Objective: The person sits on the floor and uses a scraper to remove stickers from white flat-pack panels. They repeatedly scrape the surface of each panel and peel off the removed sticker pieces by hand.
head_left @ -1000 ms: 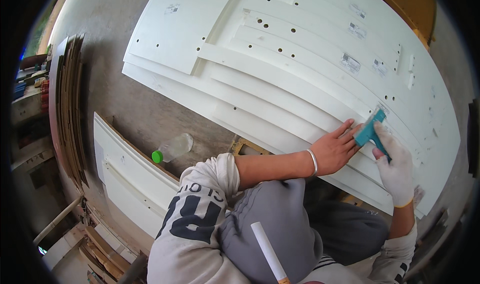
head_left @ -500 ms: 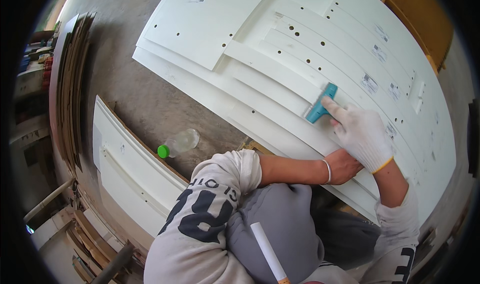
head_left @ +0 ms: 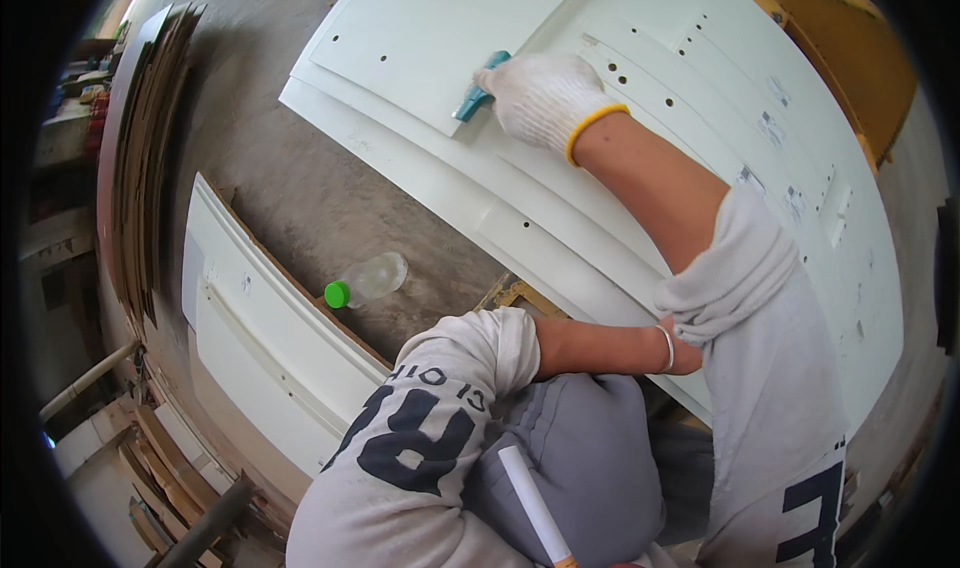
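My right hand point(head_left: 545, 98), in a white knit glove with a yellow cuff, grips a teal hand tool with a wide head and pale edge point(head_left: 480, 90). Its head lies against the large white panels point(head_left: 400, 98), by the corner of the topmost one. These flat panels lie overlapped in stepped layers, with dark round holes and small printed labels. My bare left hand point(head_left: 686, 352), with a silver bangle at the wrist, rests low by the panels' near edge. The right sleeve covers its fingers.
A clear bottle with a green cap point(head_left: 365, 280) lies on the concrete floor. Left of it leans another white panel point(head_left: 260, 338). Thin brown boards point(head_left: 150, 168) stand stacked at far left. A yellow metal structure point(head_left: 840, 48) stands at upper right. A cigarette point(head_left: 532, 503) juts up at the bottom.
My right hand has swept the teal tool up and left across the panels, arm stretched out. The right sleeve now covers more of my left hand. The view has shifted slightly.
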